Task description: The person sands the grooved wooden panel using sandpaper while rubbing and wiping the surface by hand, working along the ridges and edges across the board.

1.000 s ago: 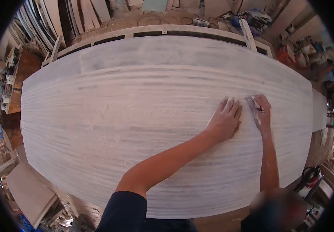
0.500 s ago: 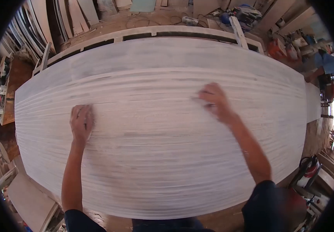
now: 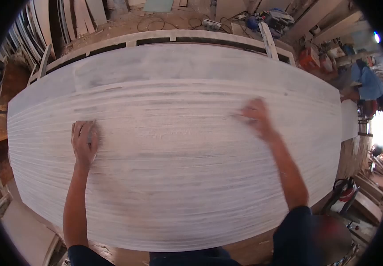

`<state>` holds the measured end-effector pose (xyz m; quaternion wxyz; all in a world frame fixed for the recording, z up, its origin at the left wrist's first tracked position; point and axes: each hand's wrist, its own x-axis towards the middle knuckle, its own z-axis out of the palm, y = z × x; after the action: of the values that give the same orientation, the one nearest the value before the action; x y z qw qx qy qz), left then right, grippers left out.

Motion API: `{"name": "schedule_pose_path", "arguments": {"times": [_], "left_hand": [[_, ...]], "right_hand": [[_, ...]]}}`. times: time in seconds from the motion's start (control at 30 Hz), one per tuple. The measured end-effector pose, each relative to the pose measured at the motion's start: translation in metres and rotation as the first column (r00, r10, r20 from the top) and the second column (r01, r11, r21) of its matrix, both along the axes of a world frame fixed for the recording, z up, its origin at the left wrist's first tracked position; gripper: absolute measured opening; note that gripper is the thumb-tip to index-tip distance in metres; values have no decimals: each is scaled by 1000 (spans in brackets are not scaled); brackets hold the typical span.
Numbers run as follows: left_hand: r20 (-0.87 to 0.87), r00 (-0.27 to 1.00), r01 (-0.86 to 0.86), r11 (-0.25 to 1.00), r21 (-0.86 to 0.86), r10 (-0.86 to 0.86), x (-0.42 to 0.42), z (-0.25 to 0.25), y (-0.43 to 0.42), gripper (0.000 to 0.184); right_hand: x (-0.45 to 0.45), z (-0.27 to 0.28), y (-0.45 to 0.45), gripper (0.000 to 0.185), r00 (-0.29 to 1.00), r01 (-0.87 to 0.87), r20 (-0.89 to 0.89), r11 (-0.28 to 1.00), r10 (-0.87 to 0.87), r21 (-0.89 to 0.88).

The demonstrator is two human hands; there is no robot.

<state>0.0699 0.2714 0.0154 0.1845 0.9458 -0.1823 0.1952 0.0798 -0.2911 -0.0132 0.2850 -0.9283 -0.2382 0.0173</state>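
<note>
A large white panel (image 3: 178, 177) with long streaks running across it and pale dust lies flat before me. Toward its left side, my left hand (image 3: 84, 144) rests on the surface with its fingers curled. Something greyish shows between those fingers, too small to name. My right hand (image 3: 257, 119) is over the right half of the panel, smeared by motion, its fingers bent together. A thin edge seems to stick out at its fingertips; I cannot make out what it is.
A pale frame (image 3: 156, 36) runs along the panel's far edge. Boards (image 3: 83, 17) lean at the back left. Another person in a blue shirt (image 3: 371, 84) is at the far right. A fire extinguisher (image 3: 344, 197) stands near the right corner. Cables lie on the floor behind.
My right hand has moved to the right across the panel. My left hand stays at about the same spot on it. The whole view has shifted slightly.
</note>
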Motion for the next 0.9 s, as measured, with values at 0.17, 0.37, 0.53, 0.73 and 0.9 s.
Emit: {"name": "schedule_pose_path", "arguments": {"times": [0.17,0.37,0.53,0.73,0.9], "left_hand": [[-25,1000,-6,998,57,8,1,3,-7,26],[-52,998,26,996,86,-22,1,5,-3,28],[-78,996,44,996,73,-38,-2,7,-4,26],[-32,999,38,996,84,-35,1,3,-2,22],[3,998,63,996,62,-63,4,0,-2,24]], "right_hand": [[-12,17,-62,15,982,82,173,997,-79,-13],[28,-16,300,27,966,-232,169,948,197,219],[32,2,385,12,977,-182,116,983,179,20],[-1,34,15,21,999,49,23,996,-48,-74],[0,34,-3,21,994,106,-3,991,-107,-76]]}}
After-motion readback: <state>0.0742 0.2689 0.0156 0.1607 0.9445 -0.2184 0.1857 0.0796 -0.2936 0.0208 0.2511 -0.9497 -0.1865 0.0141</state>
